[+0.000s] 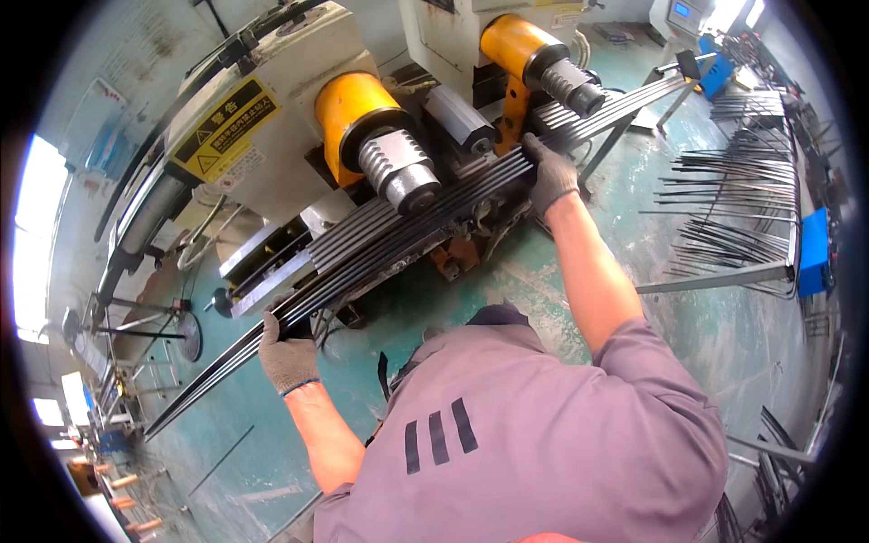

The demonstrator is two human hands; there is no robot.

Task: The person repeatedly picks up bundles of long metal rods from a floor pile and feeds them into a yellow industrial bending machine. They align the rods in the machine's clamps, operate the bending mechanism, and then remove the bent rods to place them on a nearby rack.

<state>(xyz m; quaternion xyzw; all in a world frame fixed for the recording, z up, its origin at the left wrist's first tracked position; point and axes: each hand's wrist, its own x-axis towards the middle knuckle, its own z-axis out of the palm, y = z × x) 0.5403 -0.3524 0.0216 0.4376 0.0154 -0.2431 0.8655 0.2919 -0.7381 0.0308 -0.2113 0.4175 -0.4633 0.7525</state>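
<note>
A bundle of long, thin dark metal rods [425,222] slants across the front of a machine, from lower left to upper right. Toward its lower left part, my gloved left hand [290,356] is closed around the rods. Farther along, close to the machine's right roller, my gloved right hand [550,177] grips the same bundle, with its fingertips partly hidden. Shinier rods [348,237] lie side by side just behind the bundle. Above them stick out two orange cylinders [353,101] with ridged steel rollers [396,167].
More rods rest on a rack [615,116] to the upper right. Many dark rods lie on a metal stand [715,274] at the right. A yellow and black warning sign [224,129] is on the machine housing. A single rod [220,462] lies on the green floor.
</note>
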